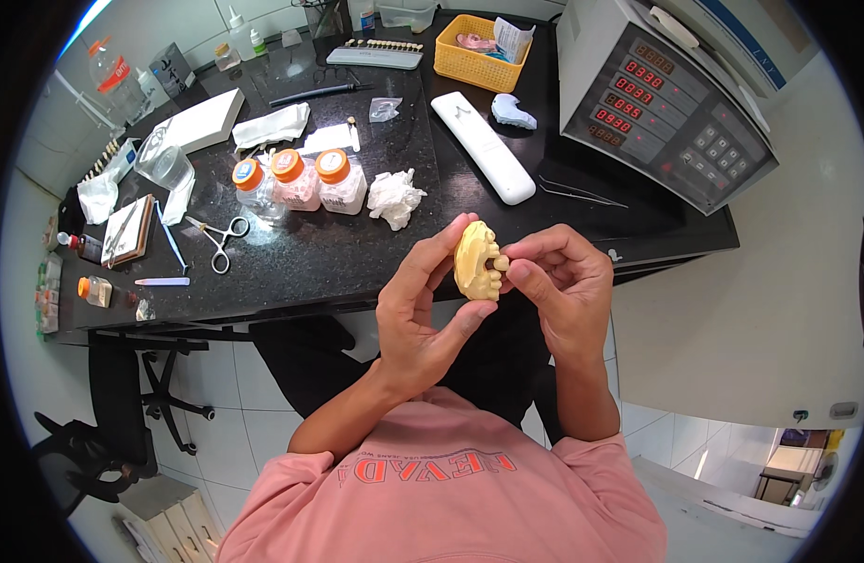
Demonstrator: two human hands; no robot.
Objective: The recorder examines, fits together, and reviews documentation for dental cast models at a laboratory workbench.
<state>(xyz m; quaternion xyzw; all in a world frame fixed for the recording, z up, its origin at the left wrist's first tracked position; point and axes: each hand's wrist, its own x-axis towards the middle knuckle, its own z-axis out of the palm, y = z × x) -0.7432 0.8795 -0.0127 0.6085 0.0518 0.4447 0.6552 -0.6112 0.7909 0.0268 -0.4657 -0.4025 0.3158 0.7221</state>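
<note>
My left hand (421, 314) holds a yellow dental cast (472, 261) on edge between thumb and fingers, above the front edge of the bench. Its row of teeth faces right. At that row, the thumb and forefinger of my right hand (568, 291) pinch a small cream tooth-shaped piece (500, 264). Whether this piece is seated in the cast or apart from it, I cannot tell. Nearest on the bench are a crumpled white tissue (394, 198), a long white case (484, 148) and thin metal tweezers (583, 192).
Three orange-capped jars (296, 180) stand left of the tissue. Further left lie scissor-handled forceps (221, 239) and a clear cup (169, 169). A yellow basket (455, 63) sits at the back. A grey machine with red digits (657, 113) bounds the right side.
</note>
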